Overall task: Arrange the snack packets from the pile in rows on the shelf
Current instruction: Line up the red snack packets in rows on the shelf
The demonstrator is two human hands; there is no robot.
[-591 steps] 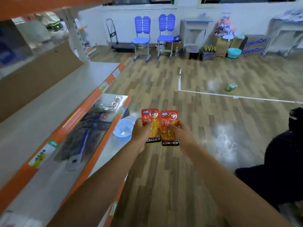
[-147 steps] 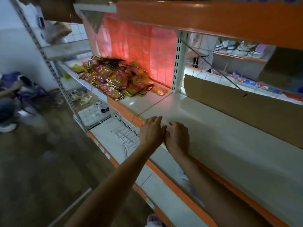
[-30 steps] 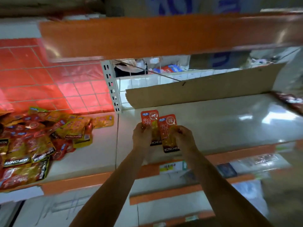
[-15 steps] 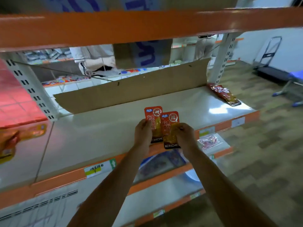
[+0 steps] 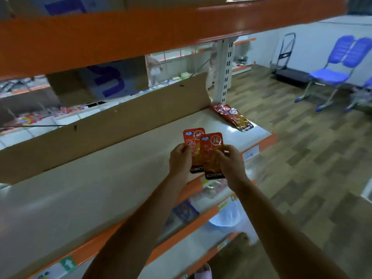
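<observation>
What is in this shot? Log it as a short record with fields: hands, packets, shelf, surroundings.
left hand: grips the left packet by its side edge
right hand: pinches the right packet, which overlaps the left one in front
packets in hand: held upright over the shelf near its front edge, not set down
already on shelf: placed packets lying at its far end
back of shelf: cardboard strip standing along it
surroundings: blue chair on the wooden floor

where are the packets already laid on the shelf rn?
Head view: the laid packets sit at the far right end of the shelf, at the foot of the white upright post, just past the end of the cardboard strip.
</observation>
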